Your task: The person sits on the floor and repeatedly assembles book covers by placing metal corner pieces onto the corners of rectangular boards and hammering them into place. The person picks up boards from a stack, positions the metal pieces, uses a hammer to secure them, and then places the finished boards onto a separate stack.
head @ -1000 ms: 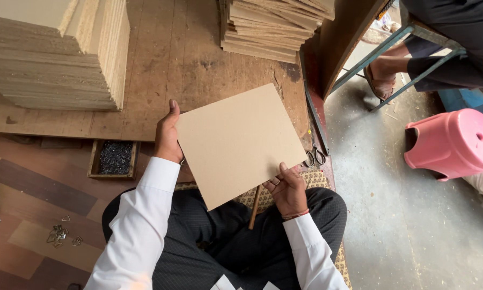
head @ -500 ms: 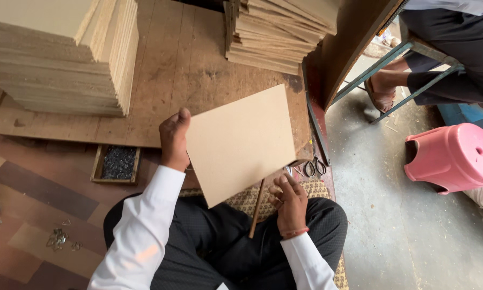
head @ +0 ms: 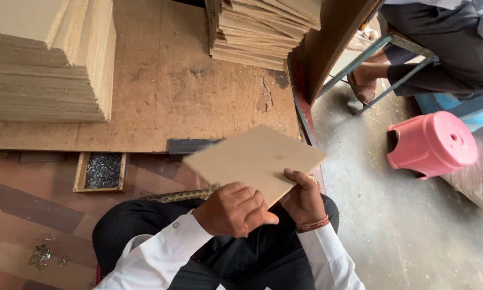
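Note:
A square tan fibreboard panel (head: 252, 158) lies tilted nearly flat above my lap. My right hand (head: 304, 196) grips its near right edge, thumb on top. My left hand (head: 235, 208) is closed in a loose fist at the panel's near edge, touching it from below; whether it grips the panel I cannot tell. I sit cross-legged in dark trousers and white sleeves.
Two tall stacks of similar panels, one at the far left (head: 48, 59) and one at the far middle (head: 263, 29), stand on a worn wooden board (head: 182, 91). A small wooden tray of metal clips (head: 102, 172) sits at left. A pink plastic stool (head: 432, 145) and a seated person's legs (head: 429, 48) are at right.
The panel has swung from upright and facing me down to nearly flat. My left hand moved from its far left edge to the near edge, beside my right hand.

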`<act>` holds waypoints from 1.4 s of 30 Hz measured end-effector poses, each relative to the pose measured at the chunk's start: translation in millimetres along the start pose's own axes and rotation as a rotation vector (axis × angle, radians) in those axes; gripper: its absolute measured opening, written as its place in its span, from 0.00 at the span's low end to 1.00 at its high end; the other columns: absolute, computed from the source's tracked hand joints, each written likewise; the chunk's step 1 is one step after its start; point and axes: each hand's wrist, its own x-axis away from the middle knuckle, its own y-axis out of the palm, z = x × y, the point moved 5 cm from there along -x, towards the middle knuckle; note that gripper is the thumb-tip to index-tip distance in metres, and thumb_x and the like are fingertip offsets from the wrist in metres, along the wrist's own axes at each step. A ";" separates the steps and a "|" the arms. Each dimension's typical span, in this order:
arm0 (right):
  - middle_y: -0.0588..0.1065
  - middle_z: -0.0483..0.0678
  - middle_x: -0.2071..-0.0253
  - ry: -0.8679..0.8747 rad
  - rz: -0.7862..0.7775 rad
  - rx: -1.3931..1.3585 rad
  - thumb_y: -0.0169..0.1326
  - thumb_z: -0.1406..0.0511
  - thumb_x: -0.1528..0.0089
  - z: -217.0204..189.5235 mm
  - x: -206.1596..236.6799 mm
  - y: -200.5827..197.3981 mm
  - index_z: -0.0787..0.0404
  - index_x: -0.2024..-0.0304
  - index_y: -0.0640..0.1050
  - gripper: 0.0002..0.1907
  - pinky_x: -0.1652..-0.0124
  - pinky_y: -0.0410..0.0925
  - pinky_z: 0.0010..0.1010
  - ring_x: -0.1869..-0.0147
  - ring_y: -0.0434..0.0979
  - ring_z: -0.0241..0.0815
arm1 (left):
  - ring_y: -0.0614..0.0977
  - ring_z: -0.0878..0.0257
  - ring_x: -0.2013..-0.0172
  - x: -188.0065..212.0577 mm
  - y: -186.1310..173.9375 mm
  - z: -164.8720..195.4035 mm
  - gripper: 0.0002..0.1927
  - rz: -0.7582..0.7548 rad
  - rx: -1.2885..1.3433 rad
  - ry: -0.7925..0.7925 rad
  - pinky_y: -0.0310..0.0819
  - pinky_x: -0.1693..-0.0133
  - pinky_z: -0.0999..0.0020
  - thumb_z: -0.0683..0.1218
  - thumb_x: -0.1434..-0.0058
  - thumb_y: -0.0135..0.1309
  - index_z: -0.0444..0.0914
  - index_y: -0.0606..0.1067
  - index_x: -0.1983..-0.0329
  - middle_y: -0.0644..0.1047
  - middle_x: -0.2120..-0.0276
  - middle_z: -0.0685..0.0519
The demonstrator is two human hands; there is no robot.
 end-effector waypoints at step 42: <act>0.75 0.46 0.69 -0.632 -0.266 0.148 0.53 0.70 0.31 -106.7 -138.7 119.3 0.61 0.58 0.73 0.01 0.58 0.78 0.41 0.69 0.75 0.39 | 0.85 0.62 0.66 184.3 12.1 -172.5 0.11 0.894 0.706 -1.741 0.81 0.66 0.68 0.47 0.34 0.58 0.37 0.76 0.54 0.82 0.63 0.49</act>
